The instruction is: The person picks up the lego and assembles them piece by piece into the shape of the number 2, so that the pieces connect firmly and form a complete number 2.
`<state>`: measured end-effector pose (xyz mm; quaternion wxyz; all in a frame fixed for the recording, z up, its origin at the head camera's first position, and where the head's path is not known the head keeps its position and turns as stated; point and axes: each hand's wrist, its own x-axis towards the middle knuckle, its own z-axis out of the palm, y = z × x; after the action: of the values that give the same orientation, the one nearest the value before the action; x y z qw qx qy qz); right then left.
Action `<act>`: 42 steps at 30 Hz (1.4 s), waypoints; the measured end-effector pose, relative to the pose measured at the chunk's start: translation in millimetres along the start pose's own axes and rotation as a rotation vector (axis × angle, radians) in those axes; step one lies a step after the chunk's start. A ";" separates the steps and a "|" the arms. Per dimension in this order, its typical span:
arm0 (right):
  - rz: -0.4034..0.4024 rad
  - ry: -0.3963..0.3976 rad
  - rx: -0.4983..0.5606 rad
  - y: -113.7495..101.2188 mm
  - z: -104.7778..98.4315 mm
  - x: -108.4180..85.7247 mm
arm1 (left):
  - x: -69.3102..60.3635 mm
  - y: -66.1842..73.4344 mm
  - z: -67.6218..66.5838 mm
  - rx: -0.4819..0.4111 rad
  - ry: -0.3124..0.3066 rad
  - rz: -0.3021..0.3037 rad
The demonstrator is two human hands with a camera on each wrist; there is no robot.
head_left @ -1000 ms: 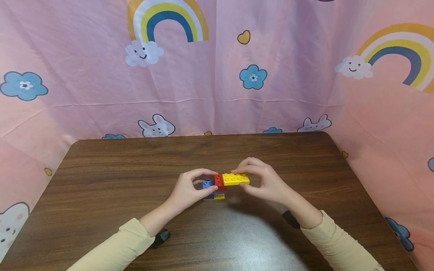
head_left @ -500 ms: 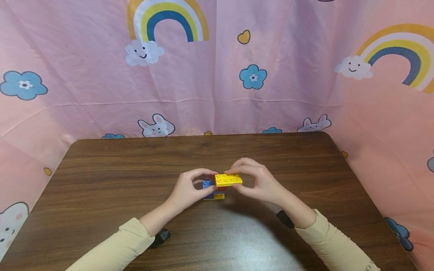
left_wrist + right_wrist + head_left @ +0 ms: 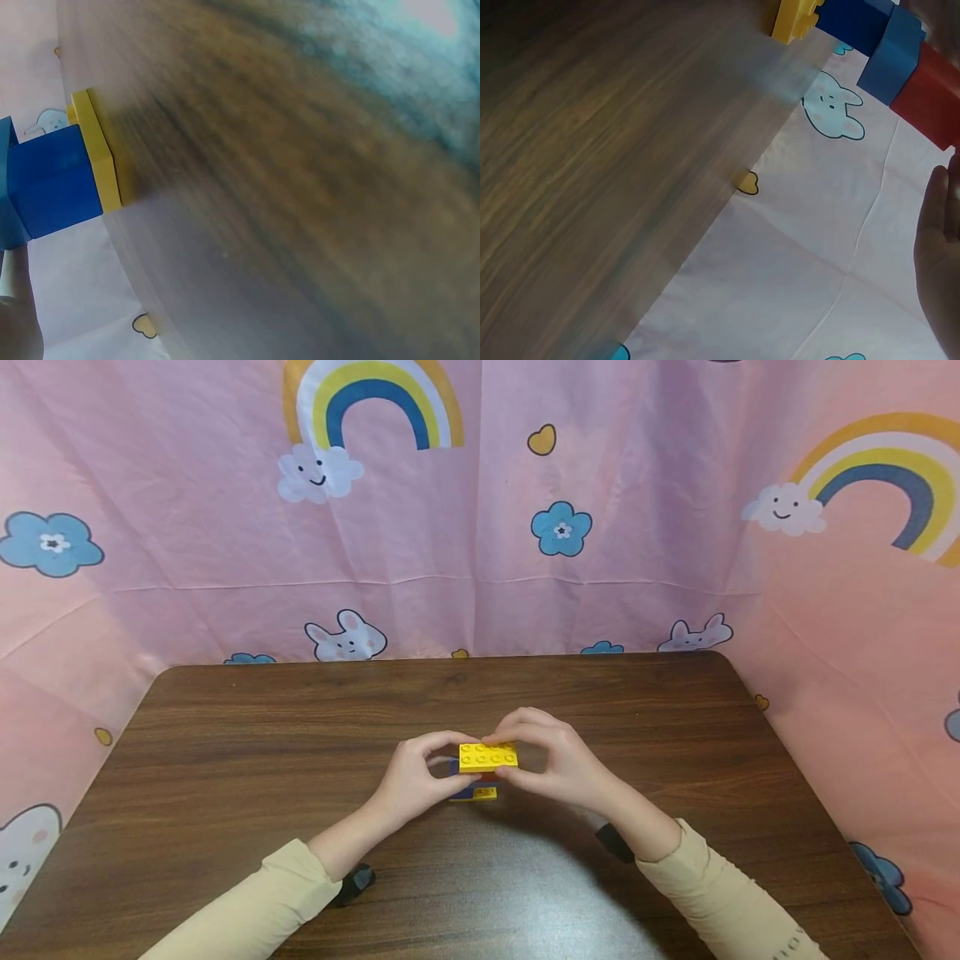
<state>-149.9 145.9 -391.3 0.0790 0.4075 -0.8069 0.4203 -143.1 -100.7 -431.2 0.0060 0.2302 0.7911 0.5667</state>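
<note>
A yellow toy building brick with two rows of studs lies over the top of a brick stack, near the table's middle. My right hand pinches its right part between thumb and fingers. From the left, my left hand steadies the stack, thumb in front and index finger behind, around the upper red brick. Below the red come a blue brick, a darker blue brick and a flat yellow base brick. Whether the top brick sits fully down on the red one is hidden.
The brown wood-grain table has rounded far corners. Behind it and at the sides hangs a pink cloth printed with rainbows, flowers and rabbits. Dark wrist devices show under the left forearm and the right one.
My right hand has carried the yellow brick leftward, from beside the red brick to over it, covering its studs. The left hand has stayed in place on the stack.
</note>
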 end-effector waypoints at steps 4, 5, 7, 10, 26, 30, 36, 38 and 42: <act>-0.023 0.008 -0.005 1.2 3.0 3.0 | 0.1 0.7 0.0 -0.010 0.001 -0.008; -0.026 0.009 -0.004 1.3 3.6 3.7 | 0.1 0.9 0.0 -0.008 0.002 -0.013; -0.019 0.005 -0.002 1.0 4.6 5.0 | 0.0 1.2 0.1 -0.005 0.003 -0.023; 0.000 0.000 0.003 0.7 6.2 6.4 | 0.0 1.5 0.5 0.002 0.006 -0.025; 0.018 -0.020 -0.011 1.6 7.7 11.9 | 3.7 2.0 2.2 0.018 -0.001 -0.046; 0.016 -0.028 -0.016 2.2 6.4 12.4 | 4.1 3.0 2.2 0.022 -0.005 -0.047; 0.042 -0.060 -0.010 2.9 3.8 9.9 | 3.9 4.5 2.7 0.037 -0.009 -0.049; 0.048 -0.067 -0.002 2.7 3.3 9.1 | 3.9 4.4 2.8 0.036 -0.009 -0.050; 0.045 -0.065 -0.007 1.7 3.3 9.6 | 3.9 3.5 2.7 0.036 -0.002 -0.049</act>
<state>-156.7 138.3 -389.9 0.0447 0.4024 -0.8194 0.4059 -144.6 -95.9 -428.1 0.0164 0.2116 0.8065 0.5518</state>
